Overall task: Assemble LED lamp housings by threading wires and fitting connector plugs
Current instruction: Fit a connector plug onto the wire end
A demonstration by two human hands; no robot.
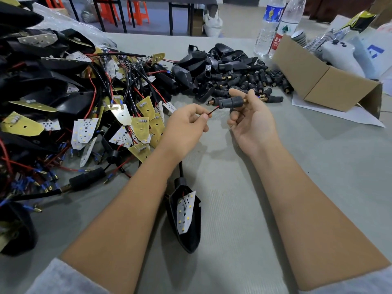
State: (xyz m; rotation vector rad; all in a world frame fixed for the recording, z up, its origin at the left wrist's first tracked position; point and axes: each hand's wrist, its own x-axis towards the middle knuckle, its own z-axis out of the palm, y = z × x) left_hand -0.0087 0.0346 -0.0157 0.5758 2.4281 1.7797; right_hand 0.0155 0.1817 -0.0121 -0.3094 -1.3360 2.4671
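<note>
Over the middle of the bench (244, 209), the right hand (251, 120) lies palm up, its grip closed on a black plug (230, 101) held level between thumb and fingertips, a brass threaded end sticking out toward the right. The left hand (184, 126) has its grip pinched tight on the red and black wires (212, 111), thumb against forefinger, just left of the plug; the wires run straight into the plug's near end. Below the left wrist, near the front edge of the bench, a black housing (186, 217) lies open side up with a white LED board (185, 211) sitting in it, its black lead running up under the left forearm. The left edge of the bench is heaped with a pile (70, 98) of more housings, yellow and white boards, and tangled red and black wires with blue-sleeved terminals. Toward the back edge, beyond the hands, lie empty shells (201, 66) and, just right of them, a spread of loose plugs (261, 79). At the back right corner stands an open box (324, 85) on a white sheet, with two bottles (275, 28) behind it.
</note>
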